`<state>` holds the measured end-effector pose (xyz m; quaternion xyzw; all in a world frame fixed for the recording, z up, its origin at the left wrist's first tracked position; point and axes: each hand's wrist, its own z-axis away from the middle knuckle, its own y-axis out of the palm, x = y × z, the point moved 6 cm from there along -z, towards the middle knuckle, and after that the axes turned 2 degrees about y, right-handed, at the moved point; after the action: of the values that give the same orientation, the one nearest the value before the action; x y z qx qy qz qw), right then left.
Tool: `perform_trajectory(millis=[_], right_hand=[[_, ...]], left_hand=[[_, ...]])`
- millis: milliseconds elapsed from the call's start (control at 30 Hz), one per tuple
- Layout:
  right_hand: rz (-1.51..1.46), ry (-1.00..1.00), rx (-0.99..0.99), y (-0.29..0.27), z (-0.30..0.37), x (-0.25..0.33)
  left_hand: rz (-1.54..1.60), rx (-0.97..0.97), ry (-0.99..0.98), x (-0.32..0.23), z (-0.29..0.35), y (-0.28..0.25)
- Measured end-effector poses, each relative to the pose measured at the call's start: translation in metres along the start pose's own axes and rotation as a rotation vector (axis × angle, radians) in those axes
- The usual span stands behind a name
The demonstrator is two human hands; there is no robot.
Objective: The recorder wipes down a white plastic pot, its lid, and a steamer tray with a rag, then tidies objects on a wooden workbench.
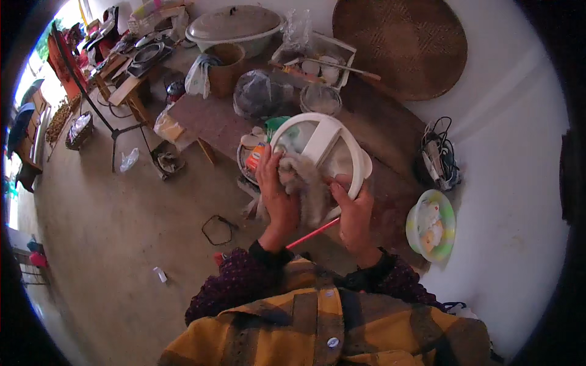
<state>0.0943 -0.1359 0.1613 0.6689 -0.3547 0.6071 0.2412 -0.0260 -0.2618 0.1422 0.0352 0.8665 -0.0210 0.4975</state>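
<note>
I hold up a white round plastic frame (352, 149) with a broad bar across its middle, tilted over the wooden table. My right hand (355, 213) grips its lower right rim, the thumb on the near side. A fluffy greyish-beige rag (308, 186) is bunched against the frame's left part. Over that rag lies my left hand (278, 195), its fingers pointing up and bent around the cloth at the left rim. The rag hides part of the frame and some fingertips. Below the frame, a thin red rod (314, 233) slants between my forearms.
Across the brown table (204, 116) stand a brown bucket (227, 67), a dark plastic bag (259, 94), a clear tub (320, 99) and a large lidded basin (235, 27). A green-rimmed bowl (448, 226) sits at right, near coiled cables (441, 152). A black loop (218, 230) lies on the floor.
</note>
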Motion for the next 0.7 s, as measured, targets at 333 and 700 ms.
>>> perform_trajectory(millis=[333,700], right_hand=[[-0.509,0.375,0.122,-0.004,0.007,0.010],[0.182,-0.022,0.126,0.003,-0.039,-0.009]], left_hand=[[0.443,0.032,-0.601,0.137,-0.067,0.000],[0.193,0.207,-0.069,-0.014,-0.049,0.059]])
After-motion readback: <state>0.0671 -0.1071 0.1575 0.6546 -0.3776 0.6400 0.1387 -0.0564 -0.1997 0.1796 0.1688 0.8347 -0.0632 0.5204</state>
